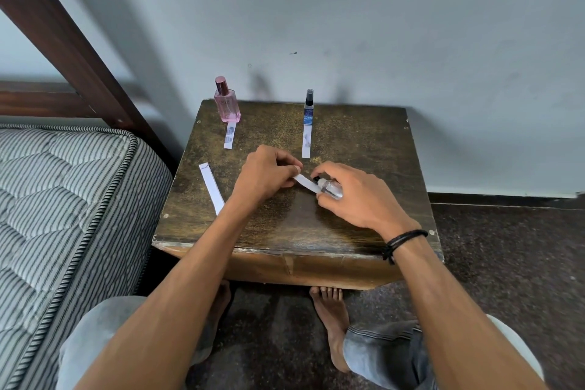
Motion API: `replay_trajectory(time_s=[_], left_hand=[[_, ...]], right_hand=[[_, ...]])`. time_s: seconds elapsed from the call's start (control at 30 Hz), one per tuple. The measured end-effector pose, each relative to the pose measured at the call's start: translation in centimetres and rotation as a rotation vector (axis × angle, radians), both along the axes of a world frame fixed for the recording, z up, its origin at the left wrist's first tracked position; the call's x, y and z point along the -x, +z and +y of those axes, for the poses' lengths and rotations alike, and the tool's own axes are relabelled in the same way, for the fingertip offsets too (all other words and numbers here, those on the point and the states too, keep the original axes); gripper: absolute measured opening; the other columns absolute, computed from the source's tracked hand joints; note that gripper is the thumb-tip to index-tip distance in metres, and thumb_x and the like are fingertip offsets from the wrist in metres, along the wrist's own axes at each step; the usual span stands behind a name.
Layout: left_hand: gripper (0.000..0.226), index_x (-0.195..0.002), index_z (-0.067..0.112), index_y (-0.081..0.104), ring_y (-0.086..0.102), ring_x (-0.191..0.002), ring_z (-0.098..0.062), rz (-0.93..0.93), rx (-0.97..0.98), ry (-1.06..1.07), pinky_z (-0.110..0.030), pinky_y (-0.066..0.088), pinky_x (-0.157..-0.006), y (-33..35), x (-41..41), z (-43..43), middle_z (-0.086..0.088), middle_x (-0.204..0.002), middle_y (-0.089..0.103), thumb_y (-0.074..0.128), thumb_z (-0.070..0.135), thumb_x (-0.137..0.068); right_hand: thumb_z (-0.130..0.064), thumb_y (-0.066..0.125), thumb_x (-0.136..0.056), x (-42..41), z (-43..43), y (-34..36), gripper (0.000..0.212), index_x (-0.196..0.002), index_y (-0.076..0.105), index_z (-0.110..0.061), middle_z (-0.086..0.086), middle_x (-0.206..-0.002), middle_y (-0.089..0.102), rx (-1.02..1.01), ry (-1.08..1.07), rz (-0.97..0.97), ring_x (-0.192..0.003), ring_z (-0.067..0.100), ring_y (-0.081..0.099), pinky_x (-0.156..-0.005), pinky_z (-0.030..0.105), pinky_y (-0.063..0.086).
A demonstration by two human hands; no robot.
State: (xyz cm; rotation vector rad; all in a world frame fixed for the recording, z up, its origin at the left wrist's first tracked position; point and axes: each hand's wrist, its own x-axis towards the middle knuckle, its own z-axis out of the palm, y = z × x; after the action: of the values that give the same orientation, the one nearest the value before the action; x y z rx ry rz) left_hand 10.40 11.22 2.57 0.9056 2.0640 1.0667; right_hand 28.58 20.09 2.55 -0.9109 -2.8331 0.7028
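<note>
My left hand (pixel 266 176) pinches one end of a white paper strip (pixel 305 184) over the middle of the dark wooden table (pixel 364 149). My right hand (pixel 357 196) grips a small clear spray bottle (pixel 330 188), its black nozzle against the strip's other end. A pink perfume bottle (pixel 226 101) stands at the back left with a marked strip (pixel 230 135) in front of it. A slim blue spray bottle (pixel 309 109) stands at the back centre, also with a marked strip (pixel 307 141) before it. A blank strip (pixel 211 187) lies on the left.
A striped mattress (pixel 63 199) and dark wooden bed frame (pixel 63 41) sit close on the left. A pale wall (pixel 380 25) rises right behind the table. My bare feet (pixel 332 320) rest on the dark speckled floor under the table's front edge.
</note>
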Motion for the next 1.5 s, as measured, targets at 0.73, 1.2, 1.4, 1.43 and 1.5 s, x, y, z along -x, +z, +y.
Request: replay_trajectory(time_s=[0.73,1.2,1.4,1.43,1.5], left_hand=[[0.007,-0.095,0.012,0.079,0.075,-0.085,-0.013,0.002,-0.027,-0.001,-0.032,0.064,-0.077,-0.3,0.1,0.0,-0.002,-0.09,0.076,0.074,0.009,-0.09],[0.008,-0.093,0.011,0.078,0.071,-0.081,-0.011,-0.01,-0.038,0.005,-0.028,0.063,-0.075,0.0,0.2,-0.1,-0.001,-0.085,0.073,0.073,0.005,-0.09],[0.009,-0.092,0.013,0.078,0.072,-0.081,-0.011,0.021,-0.017,-0.017,-0.031,0.064,-0.077,0.0,0.3,-0.1,0.001,-0.085,0.072,0.073,0.006,-0.091],[0.009,-0.092,0.014,0.078,0.072,-0.081,-0.011,0.021,-0.016,-0.02,-0.031,0.064,-0.077,0.0,0.3,-0.1,0.001,-0.085,0.072,0.073,0.006,-0.091],[0.009,-0.093,0.013,0.078,0.072,-0.082,-0.011,0.027,-0.01,-0.023,-0.031,0.064,-0.077,0.0,0.3,-0.1,0.001,-0.085,0.072,0.073,0.006,-0.091]], right_hand=[[-0.046,0.062,-0.092,0.0,-0.3,0.7,0.046,-0.133,0.044,-0.044,-0.012,-0.119,0.063,0.006,0.011,-0.062,-0.083,0.02,0.064,-0.075,0.039,0.053],[-0.047,0.069,-0.086,-1.0,0.7,1.4,0.034,-0.115,0.05,-0.045,-0.012,-0.102,0.067,0.031,0.001,-0.122,-0.078,0.016,0.062,-0.072,0.037,0.053],[-0.044,0.067,-0.09,-1.4,1.2,1.6,0.047,-0.13,0.045,-0.056,-0.02,-0.112,0.057,0.057,-0.015,-0.031,-0.076,0.008,0.06,-0.07,0.033,0.049],[-0.044,0.066,-0.091,-1.4,1.1,1.6,0.048,-0.132,0.045,-0.057,-0.022,-0.114,0.055,0.058,-0.005,-0.034,-0.084,0.011,0.062,-0.074,0.034,0.051],[-0.044,0.065,-0.091,-1.3,1.0,1.4,0.047,-0.131,0.046,-0.057,-0.024,-0.124,0.057,0.054,0.025,-0.039,-0.096,0.015,0.065,-0.08,0.037,0.054]])
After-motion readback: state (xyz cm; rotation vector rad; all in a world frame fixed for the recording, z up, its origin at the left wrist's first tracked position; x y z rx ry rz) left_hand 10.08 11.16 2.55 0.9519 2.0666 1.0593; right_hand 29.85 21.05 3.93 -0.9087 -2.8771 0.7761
